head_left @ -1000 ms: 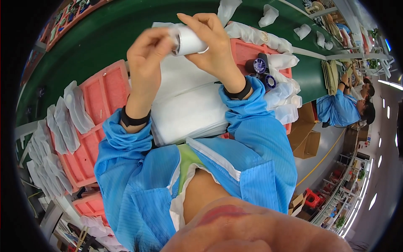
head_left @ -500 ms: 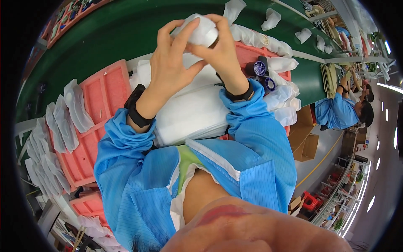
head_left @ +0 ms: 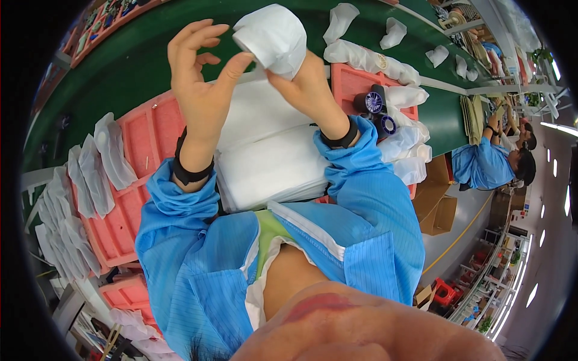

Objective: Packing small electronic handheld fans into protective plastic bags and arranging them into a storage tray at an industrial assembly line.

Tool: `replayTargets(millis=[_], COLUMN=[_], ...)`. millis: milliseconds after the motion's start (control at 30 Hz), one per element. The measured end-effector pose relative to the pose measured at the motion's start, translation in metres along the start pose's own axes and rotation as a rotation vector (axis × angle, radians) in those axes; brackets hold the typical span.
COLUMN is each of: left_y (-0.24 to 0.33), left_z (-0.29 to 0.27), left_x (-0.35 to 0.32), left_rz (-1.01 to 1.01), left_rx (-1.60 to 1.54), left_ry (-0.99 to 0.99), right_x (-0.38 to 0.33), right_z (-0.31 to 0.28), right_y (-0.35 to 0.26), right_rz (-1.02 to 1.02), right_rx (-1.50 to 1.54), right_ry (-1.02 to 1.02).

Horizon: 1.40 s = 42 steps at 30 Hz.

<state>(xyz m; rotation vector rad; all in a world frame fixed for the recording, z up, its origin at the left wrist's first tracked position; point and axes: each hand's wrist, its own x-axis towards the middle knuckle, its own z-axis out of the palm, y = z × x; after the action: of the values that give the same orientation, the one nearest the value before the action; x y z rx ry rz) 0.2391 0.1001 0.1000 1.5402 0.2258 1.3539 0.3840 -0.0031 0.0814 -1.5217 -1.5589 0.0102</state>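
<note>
Over the green surface, my right hand (head_left: pixel 310 87) is closed around a white-wrapped item (head_left: pixel 277 36). The thin white wrapping covers the item, so its kind stays hidden. My left hand (head_left: pixel 201 72) is to its left, fingers spread and curved, with the thumb tip close to the wrapping's lower edge. Whether the thumb touches it I cannot tell. Below both hands lies a stack of flat white translucent bags (head_left: pixel 268 168). To the right, two dark cylinders with purple finned ends (head_left: pixel 374 102) rest on a pink tray (head_left: pixel 349 81) among white-wrapped items (head_left: pixel 400 141).
A pink compartment tray (head_left: pixel 159 123) stands at the left, with several wrapped pieces (head_left: pixel 111 150) along its side. More wrapped pieces (head_left: pixel 341 21) lie on the green conveyor-like surface (head_left: pixel 138 60). A cardboard box (head_left: pixel 442 213) and a co-worker in blue (head_left: pixel 484 159) are at the right.
My left hand has come off the wrapped item and moved left, its fingers spreading. The item has risen slightly and tilted in my right hand.
</note>
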Motion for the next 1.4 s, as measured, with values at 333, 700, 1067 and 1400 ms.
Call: replayTargets(millis=[333,700,1067,1400], left_y=[0.001,-0.045,-0.069,-0.088], left_z=[0.006,-0.034,-0.010,0.032], left_x=[-0.005,0.022,0.004,-0.052], left_rz=[0.449,-0.314,-0.133,-0.023], left_rx=[0.479,-0.109,0.359,0.663], left_ry=[-0.059,0.111,-0.335,-0.742], right_x=[-0.006,0.004,0.030,-0.010], right_z=[0.008,-0.005,0.022,-0.143], right_y=[-0.014,-0.002,0.129,0.038], right_rz=[0.135,0.584,0.481,0.572], right_rx=[-0.414,0.723,0.017,-0.410], right_ry=[0.057,-0.324,0.095,0.060])
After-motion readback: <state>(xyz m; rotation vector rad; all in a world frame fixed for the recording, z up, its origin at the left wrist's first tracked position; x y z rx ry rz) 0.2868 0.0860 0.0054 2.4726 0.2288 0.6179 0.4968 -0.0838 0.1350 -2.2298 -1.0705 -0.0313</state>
